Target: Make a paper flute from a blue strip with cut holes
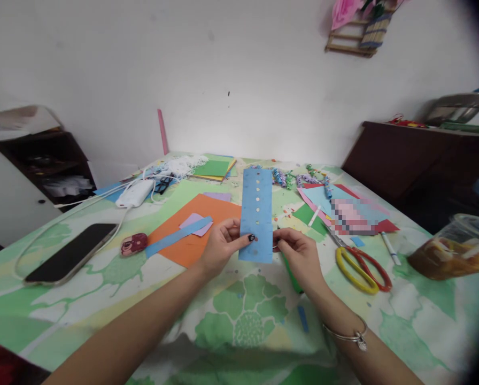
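Observation:
A blue paper strip (257, 187) with a row of small punched holes stands upright above the table, facing me. My left hand (228, 240) is closed on its lower left part, thumb in front. At the strip's lower right edge, my right hand (295, 246) has its fingers pinched together. Something thin and dark reddish shows by those fingertips, too small to name. Below the right hand lies a green object (292, 275), partly hidden by it. An orange paper sheet (199, 214) lies behind my left hand, with a narrow blue strip (179, 236) across it.
Scissors (360, 267) with yellow and red handles lie at right, near a white marker (391, 248) and a plastic cup of brown drink (452, 251). At left are a phone (73, 251), a white charger (135, 193) and cables. Curled paper pieces (279, 177) lie at the back.

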Demonstrator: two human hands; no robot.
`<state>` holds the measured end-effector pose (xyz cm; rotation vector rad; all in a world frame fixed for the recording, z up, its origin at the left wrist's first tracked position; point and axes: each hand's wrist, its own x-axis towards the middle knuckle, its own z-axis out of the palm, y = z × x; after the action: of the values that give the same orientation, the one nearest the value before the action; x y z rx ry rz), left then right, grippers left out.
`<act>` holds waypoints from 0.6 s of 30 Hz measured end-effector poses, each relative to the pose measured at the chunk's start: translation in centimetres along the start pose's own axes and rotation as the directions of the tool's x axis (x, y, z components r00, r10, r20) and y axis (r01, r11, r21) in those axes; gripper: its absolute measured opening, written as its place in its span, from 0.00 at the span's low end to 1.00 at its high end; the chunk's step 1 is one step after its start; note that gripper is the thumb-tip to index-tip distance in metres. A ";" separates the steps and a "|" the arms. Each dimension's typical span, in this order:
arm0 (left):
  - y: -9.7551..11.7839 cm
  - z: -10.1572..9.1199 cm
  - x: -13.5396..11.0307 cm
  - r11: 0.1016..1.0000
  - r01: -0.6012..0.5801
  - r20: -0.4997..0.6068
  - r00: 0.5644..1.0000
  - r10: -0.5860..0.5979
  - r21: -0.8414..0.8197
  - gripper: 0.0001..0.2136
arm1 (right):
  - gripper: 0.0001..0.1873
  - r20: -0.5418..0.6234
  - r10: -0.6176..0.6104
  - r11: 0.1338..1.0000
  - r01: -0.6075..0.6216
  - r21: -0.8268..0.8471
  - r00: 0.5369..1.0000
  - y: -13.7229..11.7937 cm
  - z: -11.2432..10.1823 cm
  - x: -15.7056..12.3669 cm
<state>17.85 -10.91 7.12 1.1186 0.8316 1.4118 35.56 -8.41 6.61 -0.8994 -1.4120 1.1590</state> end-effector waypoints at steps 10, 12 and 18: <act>-0.1 0.5 -0.1 0.993 -0.044 0.005 0.999 0.044 0.111 0.12 | 0.10 0.295 0.065 0.986 -0.107 0.128 0.953 -0.7 0.4 -0.6; 0.0 0.6 -0.2 0.990 -0.039 0.019 0.999 0.036 0.134 0.13 | 0.11 0.348 0.067 0.988 -0.110 0.106 0.935 -0.7 0.3 -0.6; 0.0 0.7 -0.4 0.981 -0.013 0.079 0.997 -0.002 0.191 0.13 | 0.10 0.331 0.064 0.985 -0.113 0.130 0.941 -0.6 0.3 -0.5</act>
<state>18.47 -11.40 7.22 1.3156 0.9227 1.3036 35.40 -9.10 7.06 -0.6936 -1.5358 1.5140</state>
